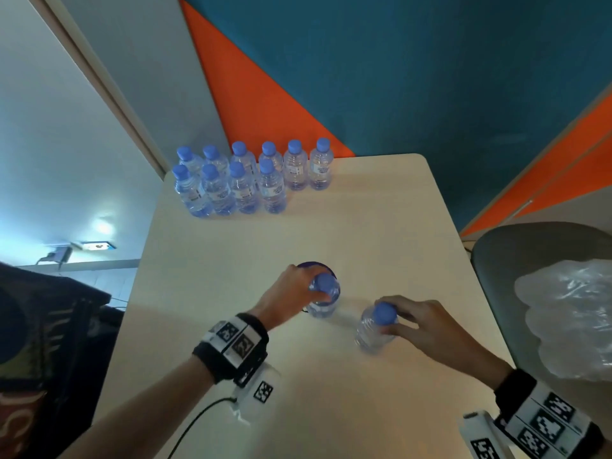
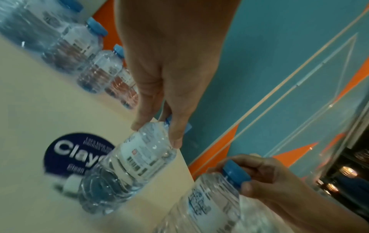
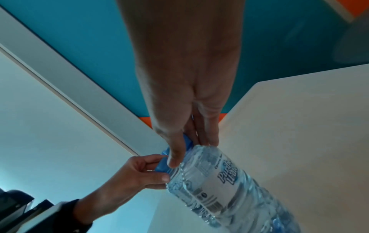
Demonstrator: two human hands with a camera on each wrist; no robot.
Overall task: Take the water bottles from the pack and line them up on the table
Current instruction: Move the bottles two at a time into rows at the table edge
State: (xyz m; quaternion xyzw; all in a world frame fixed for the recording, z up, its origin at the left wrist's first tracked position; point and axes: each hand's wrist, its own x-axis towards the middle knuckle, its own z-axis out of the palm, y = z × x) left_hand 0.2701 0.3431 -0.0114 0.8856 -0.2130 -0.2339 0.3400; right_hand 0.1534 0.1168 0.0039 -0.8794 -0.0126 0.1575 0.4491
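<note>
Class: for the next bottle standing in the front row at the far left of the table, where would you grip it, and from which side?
Front-row bottle: grip the shoulder just under its blue cap, from above. It stands upright with neighbours close on its left and behind.

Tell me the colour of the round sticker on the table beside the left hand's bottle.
Dark navy blue with white lettering, round sticker; it shows best in the left wrist view.

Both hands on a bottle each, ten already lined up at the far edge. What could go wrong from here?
1. Each hand, left hand and right hand, holds its bottle only near the cap, fingertips on the shoulder; the left bottle or right bottle could swing or slip from such a high grip.
2. The lined-up bottles stand tightly packed at the table's far edge; a nudge while placing could topple several.
</note>
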